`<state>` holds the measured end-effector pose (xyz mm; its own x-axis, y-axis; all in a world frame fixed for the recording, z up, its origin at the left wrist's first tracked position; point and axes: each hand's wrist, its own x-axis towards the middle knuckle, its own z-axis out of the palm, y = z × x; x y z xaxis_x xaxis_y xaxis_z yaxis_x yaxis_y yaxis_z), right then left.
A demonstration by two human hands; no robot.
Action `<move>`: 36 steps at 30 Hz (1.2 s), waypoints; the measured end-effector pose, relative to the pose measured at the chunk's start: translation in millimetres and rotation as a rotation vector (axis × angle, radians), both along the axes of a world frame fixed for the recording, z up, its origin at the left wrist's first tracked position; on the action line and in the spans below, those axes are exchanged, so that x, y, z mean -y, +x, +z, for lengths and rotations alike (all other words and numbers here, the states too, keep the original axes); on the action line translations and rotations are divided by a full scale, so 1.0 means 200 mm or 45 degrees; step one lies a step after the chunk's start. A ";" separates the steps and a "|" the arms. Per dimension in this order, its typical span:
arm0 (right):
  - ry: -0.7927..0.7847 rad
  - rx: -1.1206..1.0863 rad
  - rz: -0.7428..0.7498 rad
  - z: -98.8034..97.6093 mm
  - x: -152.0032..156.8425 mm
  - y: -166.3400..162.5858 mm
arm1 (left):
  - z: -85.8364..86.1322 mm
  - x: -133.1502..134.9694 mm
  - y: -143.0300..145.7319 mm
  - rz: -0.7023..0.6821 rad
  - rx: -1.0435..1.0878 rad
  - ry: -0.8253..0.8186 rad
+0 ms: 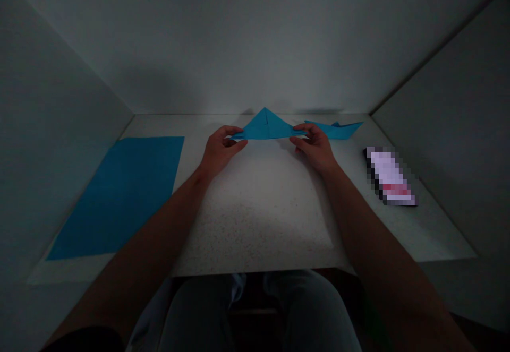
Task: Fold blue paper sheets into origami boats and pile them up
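Note:
Between my hands is a folded blue paper boat point(266, 126), its pointed peak upward and its two ends spread to the sides. My left hand point(223, 147) pinches the boat's left end between thumb and fingers. At the right end, my right hand point(314, 145) grips it the same way. Just beyond my right hand, a second blue paper boat point(338, 130) rests near the back of the table, its left part close behind my fingers.
Flat blue paper point(123, 192) lies on the left of the white table point(255, 208). A phone point(390, 177), its screen lit and blurred out, lies at the right. Walls enclose the table at the back point(255, 39) and on both sides.

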<state>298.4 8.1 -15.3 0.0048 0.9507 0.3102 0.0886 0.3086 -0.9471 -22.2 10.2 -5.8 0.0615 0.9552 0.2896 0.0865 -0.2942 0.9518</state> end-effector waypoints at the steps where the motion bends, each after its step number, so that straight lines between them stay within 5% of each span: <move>1: 0.000 -0.001 0.004 0.00 0.00 0.00 | 0.00 0.00 0.00 0.001 -0.002 -0.001; 36: 0.095 0.150 0.027 -0.02 0.02 -0.02 | 0.04 0.06 0.03 0.147 -0.233 0.040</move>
